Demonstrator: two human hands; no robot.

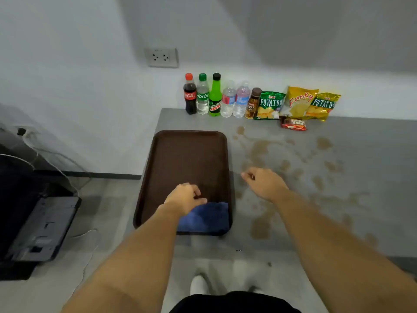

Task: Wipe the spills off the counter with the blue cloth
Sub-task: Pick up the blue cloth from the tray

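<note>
A folded blue cloth (206,218) lies in the near right corner of a brown tray (187,154) on the grey counter (361,132). My left hand (184,197) hovers over the tray just beyond the cloth, fingers curled, holding nothing; my left forearm hides the cloth's left part. My right hand (265,182) is over the counter just right of the tray, fingers loosely bent and empty. Brown spills (259,150) are scattered across the counter to the right of the tray, with a larger patch (260,227) near the front edge.
Along the back wall stand several bottles (215,96), a small brown bottle (252,103), chip bags (300,103) and a red snack pack (293,124). A wall socket (161,57) is above. Left of the counter the floor holds a dark machine (40,224) and cables.
</note>
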